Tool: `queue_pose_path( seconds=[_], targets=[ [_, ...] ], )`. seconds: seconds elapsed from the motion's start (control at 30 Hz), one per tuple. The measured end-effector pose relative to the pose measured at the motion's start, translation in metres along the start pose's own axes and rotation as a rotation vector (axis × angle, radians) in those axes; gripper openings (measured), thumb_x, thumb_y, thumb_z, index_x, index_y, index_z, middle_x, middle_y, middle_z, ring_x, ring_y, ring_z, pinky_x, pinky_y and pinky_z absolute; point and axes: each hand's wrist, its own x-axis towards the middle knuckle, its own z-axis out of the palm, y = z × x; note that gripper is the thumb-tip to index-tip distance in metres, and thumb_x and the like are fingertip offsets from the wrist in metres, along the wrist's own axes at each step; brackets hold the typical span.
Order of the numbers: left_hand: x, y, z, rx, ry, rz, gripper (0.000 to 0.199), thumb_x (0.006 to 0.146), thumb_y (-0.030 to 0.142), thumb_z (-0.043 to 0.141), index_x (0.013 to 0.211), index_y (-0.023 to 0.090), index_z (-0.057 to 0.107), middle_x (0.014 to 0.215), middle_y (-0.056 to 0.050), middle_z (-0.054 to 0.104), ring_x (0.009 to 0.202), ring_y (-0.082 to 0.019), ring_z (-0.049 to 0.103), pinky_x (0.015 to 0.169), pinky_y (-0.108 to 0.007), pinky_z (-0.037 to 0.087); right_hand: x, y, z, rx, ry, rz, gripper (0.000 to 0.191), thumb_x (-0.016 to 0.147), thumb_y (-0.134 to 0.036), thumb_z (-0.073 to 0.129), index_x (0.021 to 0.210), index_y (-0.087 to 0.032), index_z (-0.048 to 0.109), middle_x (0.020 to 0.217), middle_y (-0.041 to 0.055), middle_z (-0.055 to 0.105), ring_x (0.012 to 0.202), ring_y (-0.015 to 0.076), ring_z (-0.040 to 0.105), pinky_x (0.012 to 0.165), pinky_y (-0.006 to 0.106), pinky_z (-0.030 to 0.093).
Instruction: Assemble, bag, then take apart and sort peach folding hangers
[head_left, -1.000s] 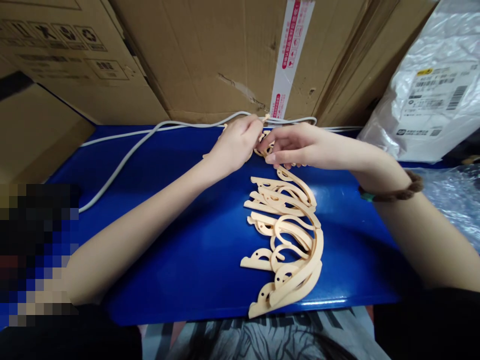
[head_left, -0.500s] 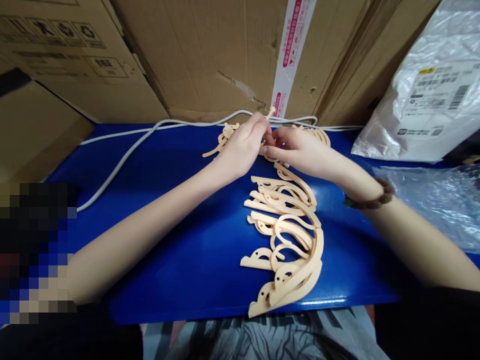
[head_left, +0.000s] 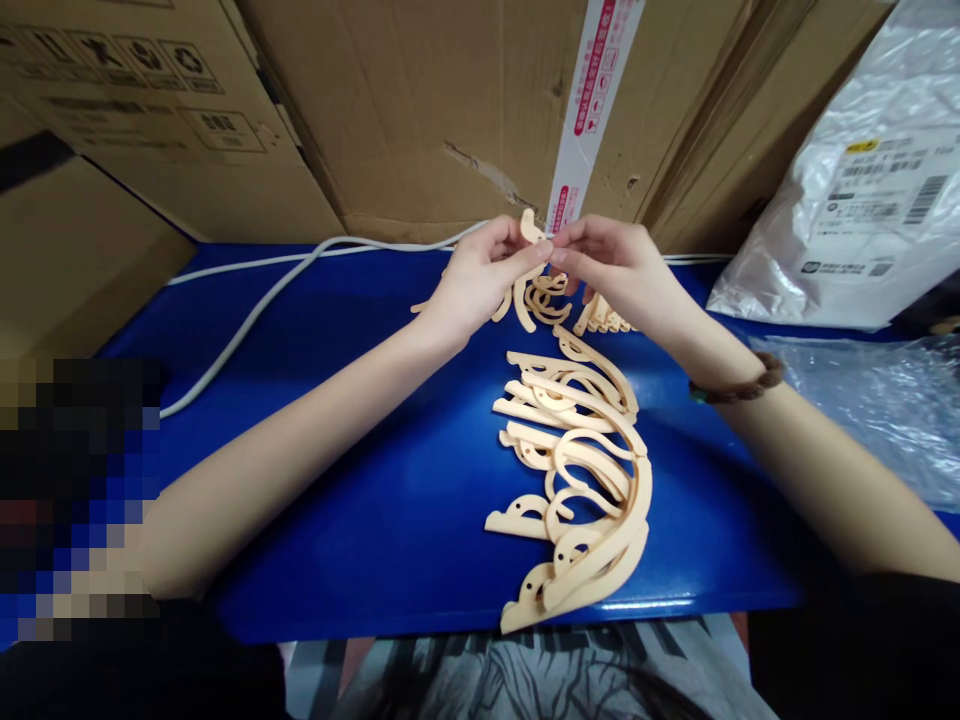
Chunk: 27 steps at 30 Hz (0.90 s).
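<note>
In the head view, the left hand pinches a beige curved piece, whose tip juts above the thumb; the right hand's fingertips meet beside it, their grip unclear. More beige pieces lie nearer the body.

Through the remote head view I find a long pile of parts lying right of centre on the table, from near its front edge rearward, with the left hand and right hand beyond its far end and a single part in the left hand. I note loose parts just behind the pile, with a row of parts to their right, partly behind the right hand. I record a cable along the table's rear before the back carton, a side carton at left, a parcel at right rear and plastic film before the parcel.
</note>
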Motion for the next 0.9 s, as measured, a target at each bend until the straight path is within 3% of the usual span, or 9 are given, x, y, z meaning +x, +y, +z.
queue_pose_path(
  seconds=[0.1, 0.17, 0.3, 0.43, 0.53, 0.63, 0.73, 0.9],
  targets=[
    [0.000, 0.001, 0.000, -0.028, -0.010, -0.042, 0.014, 0.097, 0.024, 0.066, 0.086, 0.021, 0.057, 0.086, -0.001, 0.069, 0.092, -0.020, 0.071, 0.085, -0.032, 0.056, -0.001, 0.005, 0.004, -0.056, -0.043, -0.040, 0.031, 0.085, -0.047, 0.076, 0.101, -0.023, 0.064, 0.096, 0.0048, 0.070, 0.083, 0.0194, 0.065, 0.073, 0.034, 0.055],
    [0.000, 0.002, 0.001, -0.037, -0.014, -0.097, 0.014, 0.097, 0.022, 0.065, 0.085, 0.022, 0.056, 0.078, 0.000, 0.066, 0.082, -0.019, 0.070, 0.077, -0.031, 0.057, -0.002, 0.006, 0.005, -0.099, -0.079, -0.046, 0.030, 0.085, -0.041, 0.076, 0.104, -0.022, 0.064, 0.093, 0.0047, 0.071, 0.083, 0.0203, 0.066, 0.074, 0.036, 0.055],
    [0.000, 0.007, 0.003, -0.032, 0.023, -0.156, 0.015, 0.094, 0.016, 0.062, 0.085, 0.022, 0.052, 0.072, 0.002, 0.059, 0.066, -0.017, 0.067, 0.065, -0.032, 0.057, -0.005, 0.003, 0.005, -0.196, -0.019, -0.077, 0.018, 0.088, -0.036, 0.072, 0.096, -0.020, 0.067, 0.082, 0.0033, 0.071, 0.076, 0.0187, 0.064, 0.073, 0.034, 0.051],
    [0.002, 0.004, 0.003, -0.016, 0.054, -0.134, 0.017, 0.092, 0.016, 0.063, 0.088, 0.022, 0.048, 0.081, 0.001, 0.062, 0.074, -0.019, 0.072, 0.069, -0.037, 0.062, -0.006, -0.003, 0.004, -0.326, 0.010, -0.096, 0.014, 0.093, -0.032, 0.066, 0.088, -0.020, 0.070, 0.080, 0.0031, 0.072, 0.075, 0.0179, 0.063, 0.073, 0.033, 0.048],
    [0.004, -0.002, -0.001, -0.010, 0.060, -0.087, 0.018, 0.092, 0.018, 0.065, 0.091, 0.022, 0.047, 0.086, 0.000, 0.062, 0.073, -0.018, 0.072, 0.067, -0.038, 0.065, -0.006, -0.006, 0.006, -0.380, -0.025, -0.087, 0.024, 0.099, -0.027, 0.055, 0.081, -0.019, 0.068, 0.076, 0.0035, 0.071, 0.071, 0.0169, 0.062, 0.071, 0.033, 0.047],
    [0.008, -0.009, -0.005, 0.017, 0.068, -0.013, 0.020, 0.091, 0.020, 0.068, 0.093, 0.023, 0.047, 0.087, 0.000, 0.060, 0.076, -0.019, 0.072, 0.068, -0.039, 0.066, -0.006, -0.008, 0.008, -0.313, 0.032, -0.075, 0.032, 0.104, -0.028, 0.046, 0.081, -0.019, 0.066, 0.072, 0.0028, 0.069, 0.067, 0.0158, 0.061, 0.070, 0.032, 0.047],
    [0.009, -0.013, -0.008, 0.057, 0.068, 0.012, 0.020, 0.091, 0.023, 0.069, 0.095, 0.023, 0.048, 0.088, 0.000, 0.060, 0.083, -0.022, 0.073, 0.073, -0.044, 0.067, -0.007, -0.009, 0.007, -0.327, 0.047, -0.076, 0.024, 0.101, -0.033, 0.054, 0.088, -0.019, 0.069, 0.076, 0.0025, 0.070, 0.070, 0.0163, 0.060, 0.070, 0.032, 0.046],
    [0.008, -0.014, -0.008, 0.073, 0.080, -0.004, 0.018, 0.091, 0.025, 0.068, 0.092, 0.023, 0.050, 0.095, -0.002, 0.062, 0.087, -0.022, 0.073, 0.079, -0.045, 0.067, -0.008, -0.009, 0.005, -0.600, -0.023, -0.102, 0.020, 0.091, -0.035, 0.069, 0.101, -0.019, 0.073, 0.090, 0.0057, 0.073, 0.076, 0.0186, 0.061, 0.072, 0.034, 0.042]
  ],
)
